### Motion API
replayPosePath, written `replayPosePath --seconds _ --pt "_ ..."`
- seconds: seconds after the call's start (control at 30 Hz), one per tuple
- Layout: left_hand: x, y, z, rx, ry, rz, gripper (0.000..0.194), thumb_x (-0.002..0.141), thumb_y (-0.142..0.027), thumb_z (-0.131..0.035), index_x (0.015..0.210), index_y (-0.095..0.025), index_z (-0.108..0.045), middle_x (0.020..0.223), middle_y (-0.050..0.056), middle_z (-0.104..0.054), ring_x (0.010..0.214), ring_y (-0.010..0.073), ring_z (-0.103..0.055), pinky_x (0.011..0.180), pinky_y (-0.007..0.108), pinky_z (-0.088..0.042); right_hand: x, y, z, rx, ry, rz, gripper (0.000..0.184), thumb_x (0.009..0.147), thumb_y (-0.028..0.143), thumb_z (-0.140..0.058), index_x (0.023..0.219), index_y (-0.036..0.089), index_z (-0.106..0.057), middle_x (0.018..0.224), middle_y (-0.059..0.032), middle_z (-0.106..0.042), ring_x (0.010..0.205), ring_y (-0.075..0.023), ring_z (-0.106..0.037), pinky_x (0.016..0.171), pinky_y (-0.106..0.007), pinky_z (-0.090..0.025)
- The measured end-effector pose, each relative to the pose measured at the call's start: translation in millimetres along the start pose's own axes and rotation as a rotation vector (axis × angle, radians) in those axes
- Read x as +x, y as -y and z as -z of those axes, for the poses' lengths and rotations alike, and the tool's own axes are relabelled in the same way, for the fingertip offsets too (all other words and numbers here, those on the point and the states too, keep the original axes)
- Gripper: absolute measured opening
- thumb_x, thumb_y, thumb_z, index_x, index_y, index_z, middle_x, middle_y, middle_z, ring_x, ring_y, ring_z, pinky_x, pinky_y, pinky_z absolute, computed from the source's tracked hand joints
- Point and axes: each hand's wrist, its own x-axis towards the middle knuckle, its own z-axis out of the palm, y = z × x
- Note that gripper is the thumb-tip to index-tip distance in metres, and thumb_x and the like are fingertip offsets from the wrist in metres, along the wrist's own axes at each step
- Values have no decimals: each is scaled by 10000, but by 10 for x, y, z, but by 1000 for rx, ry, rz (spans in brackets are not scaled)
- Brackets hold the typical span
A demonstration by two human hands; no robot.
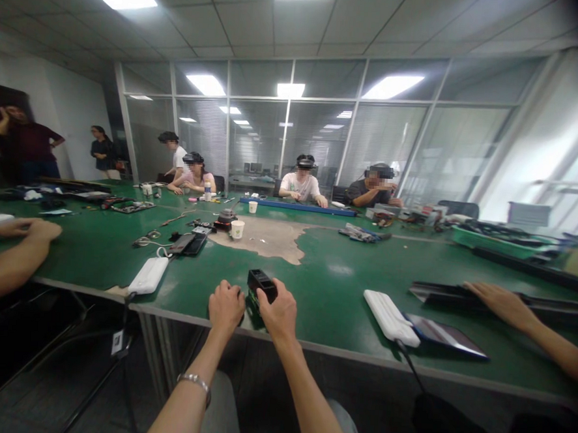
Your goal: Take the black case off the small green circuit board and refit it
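A small black box-shaped part (261, 283) rests on the green table (334, 278) close to its near edge. My right hand (279, 310) is closed around the part's right side. My left hand (225, 304), with a metal bracelet on its wrist, is curled shut against the part's left side, fingers tucked under. What the left fingers grip is hidden behind the hand.
White power bank (149, 275) with cable lies left of my hands, another white pack (391, 317) and a flat dark tablet (444, 334) to the right. Neighbours' hands (498, 302) (29, 229) rest on either side. Paper cups, tools and several seated people are farther along.
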Motion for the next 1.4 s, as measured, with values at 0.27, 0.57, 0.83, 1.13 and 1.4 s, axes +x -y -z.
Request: replayPosePath --seconds 0.27,0.57,0.83,1.13,1.4 --pt "13 30 -61 -12 -18 -25 347 912 -443 -403 995 -249 -678 1036 81 -518 943 203 -508 763 302 -385 -217 -122 -88 -27 31 28 472 791 353 -580 1205 127 -578 1082 -151 -661 978 -294 -609 857 -385 -453" --pt "20 39 -84 -20 -18 -23 349 913 -444 -406 1010 -250 -680 1039 81 -517 959 200 -509 783 295 -387 -294 -214 -109 34 29 75 616 797 406 -589 1317 94 -484 1226 -180 -593 1104 -309 -552 951 -440 -425" --pt "17 46 -93 -27 -27 -35 344 911 -445 -415 1006 -240 -674 1032 85 -508 942 198 -499 768 295 -374 -341 -316 -146 41 27 103 572 829 438 -561 1284 92 -524 1190 -177 -615 1080 -282 -569 946 -421 -433" --pt "8 37 -72 -14 -28 -30 343 911 -444 -414 1003 -239 -673 1029 81 -515 934 197 -506 753 297 -375 -351 -299 -120 19 55 85 535 845 410 -539 1291 114 -524 1178 -163 -626 1052 -277 -585 928 -402 -441" --pt "20 40 -88 -15 -25 -20 338 907 -446 -419 986 -249 -682 1018 76 -512 940 200 -497 739 299 -363 -118 -142 -21 100 20 11 494 819 406 -560 1240 147 -570 1065 -135 -669 968 -245 -625 857 -353 -469"
